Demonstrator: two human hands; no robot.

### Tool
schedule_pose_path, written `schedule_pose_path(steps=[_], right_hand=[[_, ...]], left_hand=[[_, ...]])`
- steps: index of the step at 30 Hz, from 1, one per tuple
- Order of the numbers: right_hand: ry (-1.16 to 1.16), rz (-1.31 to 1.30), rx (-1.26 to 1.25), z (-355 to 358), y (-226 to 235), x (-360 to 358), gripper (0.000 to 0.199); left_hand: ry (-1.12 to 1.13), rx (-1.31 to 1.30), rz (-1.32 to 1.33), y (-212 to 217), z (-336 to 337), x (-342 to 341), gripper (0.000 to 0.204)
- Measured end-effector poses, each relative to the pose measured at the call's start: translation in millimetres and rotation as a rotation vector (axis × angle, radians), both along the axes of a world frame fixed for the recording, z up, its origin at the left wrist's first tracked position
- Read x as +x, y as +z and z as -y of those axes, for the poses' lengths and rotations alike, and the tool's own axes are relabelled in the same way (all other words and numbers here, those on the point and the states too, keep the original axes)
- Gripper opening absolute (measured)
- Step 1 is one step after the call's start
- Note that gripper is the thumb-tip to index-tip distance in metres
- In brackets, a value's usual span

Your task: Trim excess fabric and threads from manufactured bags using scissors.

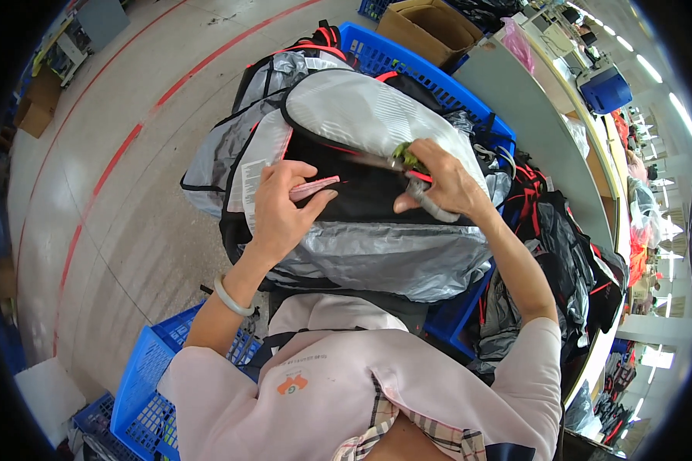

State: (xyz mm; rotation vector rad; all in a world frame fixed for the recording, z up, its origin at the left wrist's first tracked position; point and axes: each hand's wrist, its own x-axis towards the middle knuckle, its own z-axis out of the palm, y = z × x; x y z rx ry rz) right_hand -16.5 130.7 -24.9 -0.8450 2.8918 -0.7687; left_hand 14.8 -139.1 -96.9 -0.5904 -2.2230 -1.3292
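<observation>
A large black bag (346, 180) with silver-grey lining and red edging lies spread in front of me, its rounded grey flap (361, 100) folded toward the far side. My left hand (281, 203) is closed, pinching a narrow pink strip (314, 187) above the black fabric. In my right hand (444, 180) is a pair of scissors (377, 160), with a green handle loop and a grey-wrapped one. The blades point left over the black part, blurred, and I cannot tell whether they touch the cloth.
Under and behind the bag stands a blue plastic crate (430, 73), with a cardboard box (430, 31) at its far end. More black and red bags (550, 253) are heaped on the right beside a long worktable (546, 115). Another blue crate (142, 392) sits at lower left.
</observation>
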Motion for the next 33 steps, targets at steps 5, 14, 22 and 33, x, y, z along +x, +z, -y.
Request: schedule_pose_path(steps=[5, 14, 22, 33], right_hand=[[0.166, 0.082, 0.151, -4, -9, -9, 0.075], [0.287, 0.037, 0.099, 15, -3, -22, 0.069], [0.226, 0.011, 0.062, 8, -8, -16, 0.062], [0.094, 0.048, 0.131, -33, 8, 9, 0.08]], left_hand=[[-0.021, 0.202, 0.23, -5, -2, 6, 0.053], [-0.058, 0.273, 0.259, -3, -1, 6, 0.061], [-0.04, 0.255, 0.287, -2, 0, 8, 0.069], [-0.141, -0.092, 0.276, 23, 6, -3, 0.012]])
